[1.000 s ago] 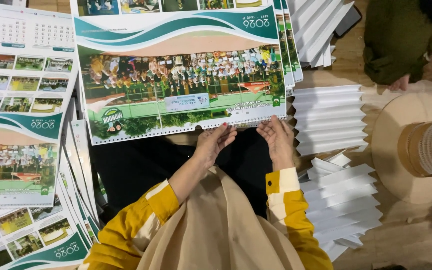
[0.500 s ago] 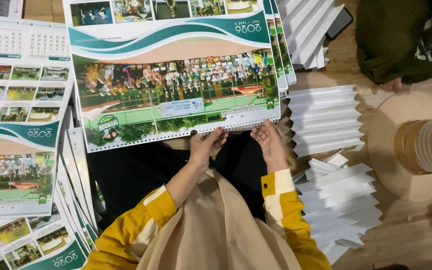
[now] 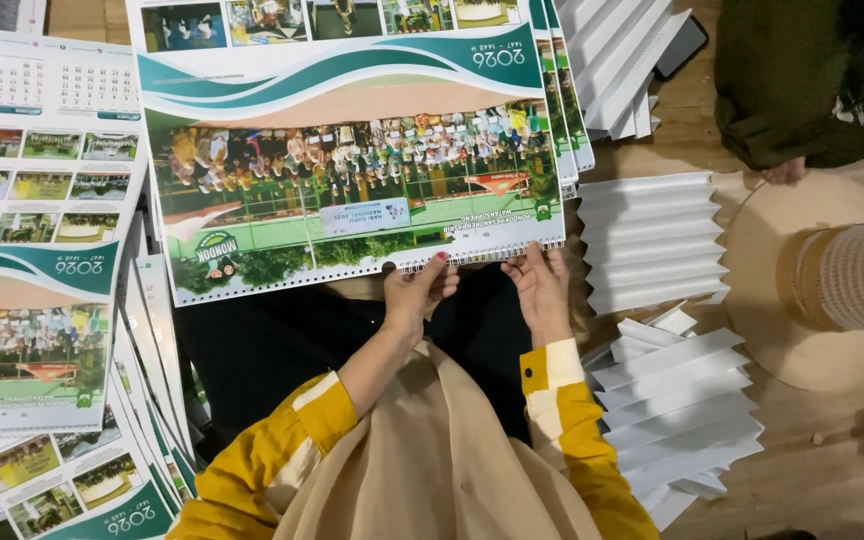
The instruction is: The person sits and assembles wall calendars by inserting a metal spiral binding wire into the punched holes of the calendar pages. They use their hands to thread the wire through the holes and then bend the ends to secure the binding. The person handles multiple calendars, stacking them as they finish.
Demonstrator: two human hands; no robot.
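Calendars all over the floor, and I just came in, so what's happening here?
A person in yellow sleeves has both hands on the wire-bound near edge of a big calendar: the left hand and the right hand pinch the binding. More calendars lie at the left, and stacks of folded white paper at the right.

Even, fairly bright indoor light; soft picture with little glare.

The glossy calendar (image 3: 352, 160) takes flat light with only a faint sheen and no hard reflection. Below its spiral edge the dark lap sinks into near-black shadow. The folded white paper stacks (image 3: 652, 240) to its right look bright but keep their creases. Fine print is smeared, and the edges blur slightly.
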